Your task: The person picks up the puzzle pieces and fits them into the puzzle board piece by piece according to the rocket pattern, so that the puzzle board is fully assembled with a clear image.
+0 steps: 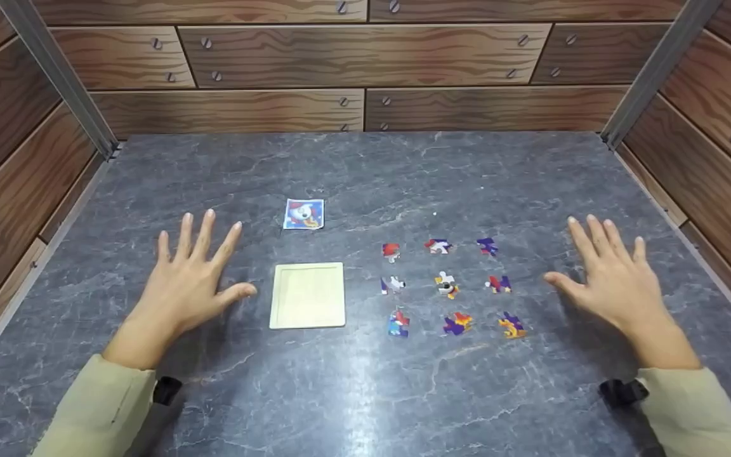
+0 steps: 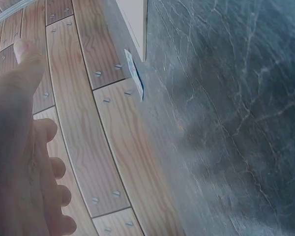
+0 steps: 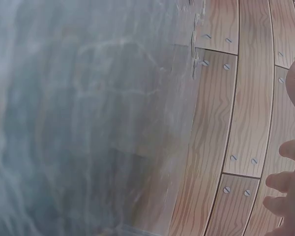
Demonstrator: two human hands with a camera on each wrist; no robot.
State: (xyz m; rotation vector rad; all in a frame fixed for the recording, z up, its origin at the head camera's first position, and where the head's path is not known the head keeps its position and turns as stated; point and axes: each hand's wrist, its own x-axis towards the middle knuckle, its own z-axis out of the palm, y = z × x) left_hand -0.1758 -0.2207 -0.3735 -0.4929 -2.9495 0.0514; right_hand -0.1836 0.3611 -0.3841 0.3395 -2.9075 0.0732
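Observation:
My left hand (image 1: 191, 276) is spread with straight fingers, left of a pale square tray (image 1: 308, 296) with a raised rim. Its thumb points toward the tray but stays apart from it. On the other side, my right hand (image 1: 616, 279) has its fingers spread too, holding nothing. Between the tray and that hand lie several jigsaw pieces in rows, among them a white and yellow piece (image 1: 446, 285), a red and purple piece (image 1: 499, 284) and an orange and purple piece (image 1: 512, 325). Behind the tray lies a small picture card (image 1: 304, 214) with a cartoon figure.
The grey marbled table (image 1: 365, 393) carries everything. Wood-patterned panels (image 1: 365, 57) enclose it at the back and both sides, with grey metal posts (image 1: 61, 79) at the far corners. Black straps (image 1: 167, 390) sit at both cuffs.

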